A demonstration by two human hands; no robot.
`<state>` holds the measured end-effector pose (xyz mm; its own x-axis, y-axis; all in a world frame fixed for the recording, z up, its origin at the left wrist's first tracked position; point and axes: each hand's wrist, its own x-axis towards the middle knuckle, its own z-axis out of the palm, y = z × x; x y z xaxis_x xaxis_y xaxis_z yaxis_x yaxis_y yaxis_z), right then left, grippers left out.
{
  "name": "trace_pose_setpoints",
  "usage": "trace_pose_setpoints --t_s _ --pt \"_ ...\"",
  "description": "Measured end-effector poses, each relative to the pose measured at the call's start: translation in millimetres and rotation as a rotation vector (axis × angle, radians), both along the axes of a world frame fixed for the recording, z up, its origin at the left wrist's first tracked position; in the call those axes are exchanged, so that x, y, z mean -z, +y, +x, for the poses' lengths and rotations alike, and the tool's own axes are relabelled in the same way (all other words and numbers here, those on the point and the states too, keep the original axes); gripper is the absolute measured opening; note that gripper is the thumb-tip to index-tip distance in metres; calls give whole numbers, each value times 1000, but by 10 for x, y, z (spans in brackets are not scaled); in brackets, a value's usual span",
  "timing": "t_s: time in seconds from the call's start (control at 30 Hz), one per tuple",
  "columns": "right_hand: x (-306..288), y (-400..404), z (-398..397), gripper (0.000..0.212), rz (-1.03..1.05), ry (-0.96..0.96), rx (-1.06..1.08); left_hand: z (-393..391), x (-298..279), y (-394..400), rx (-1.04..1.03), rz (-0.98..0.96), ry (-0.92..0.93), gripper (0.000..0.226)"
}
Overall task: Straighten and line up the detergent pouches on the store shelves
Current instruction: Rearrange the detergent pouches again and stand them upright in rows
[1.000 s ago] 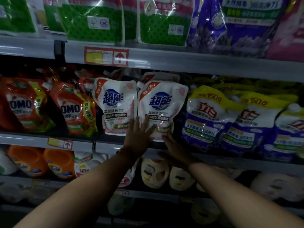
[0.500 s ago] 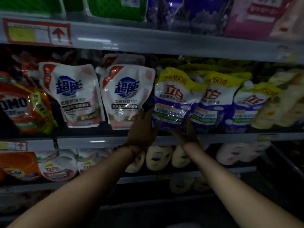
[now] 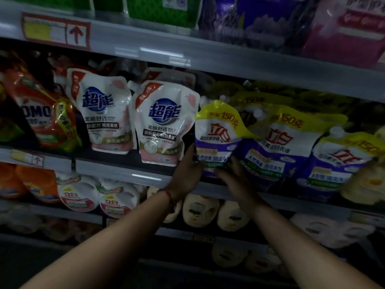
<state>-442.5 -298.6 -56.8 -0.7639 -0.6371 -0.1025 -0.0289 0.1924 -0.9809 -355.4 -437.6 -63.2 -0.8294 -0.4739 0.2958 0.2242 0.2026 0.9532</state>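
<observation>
On the middle shelf (image 3: 116, 170) stand two white and pink pouches (image 3: 162, 126), and to their right a row of purple and yellow pouches. The leftmost purple and yellow pouch (image 3: 218, 134) leans left, out of the row. My left hand (image 3: 187, 165) grips its lower left edge. My right hand (image 3: 231, 172) holds its bottom right corner, fingers curled under it. The two purple and yellow pouches further right (image 3: 277, 142) lean against each other.
Orange pouches (image 3: 41, 122) stand at the left of the same shelf. Green, purple and pink packs fill the shelf above (image 3: 250, 19). Below are orange bottles (image 3: 25, 182), round white pouches (image 3: 77, 195) and pale pouches (image 3: 200, 209). A yellowish pack (image 3: 366, 180) crowds the right edge.
Both hands moved right from the white and pink pouches to the leftmost purple and yellow pouch and took hold of it. The camera view has shifted right.
</observation>
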Motion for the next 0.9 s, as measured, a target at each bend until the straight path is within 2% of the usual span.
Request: trace_pose_setpoints --t_s 0.07,0.13,0.17,0.2,0.3,0.37,0.4,0.5,0.53,0.67,0.77,0.9 --pt "-28 -17 -82 54 -12 35 2 38 -42 13 -50 53 -42 45" --pt "-132 -10 -99 31 -33 73 116 32 -66 -42 -126 -2 -99 40" --pt "-185 19 -103 27 -53 105 190 20 -59 -96 -144 -33 -124 37" --pt "-271 49 -86 31 -73 178 249 3 -65 -147 -152 -61 -154 34" --pt "-614 129 -66 59 -57 513 292 -77 -19 -284 -196 -214 -277 22" --pt "-786 88 -182 72 -53 598 293 -95 35 -344 -251 -307 -336 19" --pt "-854 57 -246 69 -61 594 279 -103 66 -372 -274 -336 -340 18" --pt "-961 9 -318 28 -54 597 186 -93 96 -386 -286 -354 -294 16" --pt "-977 6 -331 22 -37 621 181 -90 92 -385 -271 -347 -274 18" --pt "-1162 97 -458 36 -9 594 188 -90 94 -429 -136 -396 -295 22" --pt "-1334 140 -517 37 6 515 203 -128 99 -465 -150 -415 -394 19" --pt "-1388 144 -540 32 -51 372 261 -84 95 -546 -203 -464 -457 25"
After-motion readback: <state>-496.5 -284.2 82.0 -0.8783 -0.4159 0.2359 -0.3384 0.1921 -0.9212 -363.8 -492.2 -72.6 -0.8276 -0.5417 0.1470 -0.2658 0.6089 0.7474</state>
